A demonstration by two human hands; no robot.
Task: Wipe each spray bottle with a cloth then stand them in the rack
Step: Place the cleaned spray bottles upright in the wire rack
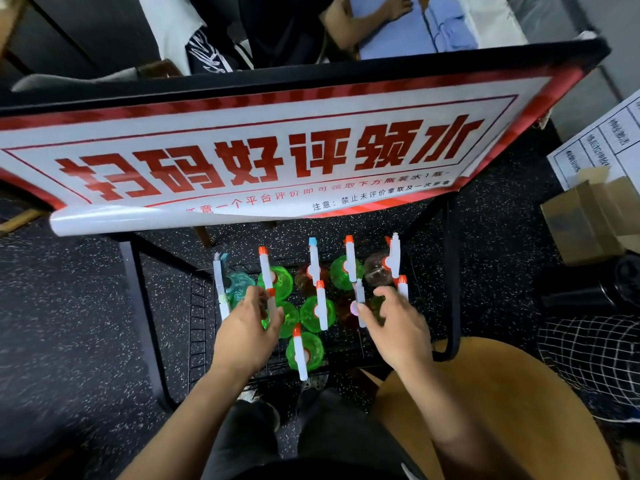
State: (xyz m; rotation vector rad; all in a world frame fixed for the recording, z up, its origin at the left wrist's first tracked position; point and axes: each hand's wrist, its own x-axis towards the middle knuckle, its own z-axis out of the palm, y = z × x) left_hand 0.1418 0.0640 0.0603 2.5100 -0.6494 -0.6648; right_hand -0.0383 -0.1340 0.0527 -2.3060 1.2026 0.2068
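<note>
Nearest the camera are the person's dark-trousered legs and, at the right, a round tan wooden seat [502, 410]. Just beyond stands the black wire rack [199, 327] on the speckled dark floor [69, 323], and both forearms reach down into it. The left hand [247, 332] has its fingers curled around the white trigger head of a green bottle [289, 318] near the rack's left side; how tightly it grips cannot be told, since the hand is blurred. The right hand [398, 325] hangs over the right side with fingers spread and slightly bent, its fingertips beside a white sprayer [361, 303] (whether they touch it cannot be told). Spray bottles stand upright in the rack: one green bottle alone at the near edge [306, 351], another green one in the middle [317, 311], and a far row of a teal bottle [237, 284], green ones, a reddish one and a clear one [379, 268] toward the far right corner, most with orange nozzle tips. No cloth is in view. Above the far edge leans a large white sign [277, 147] with red characters, its lower paper edge curling. Far right lie a cardboard box [588, 223] and a printed sheet [602, 140].
</note>
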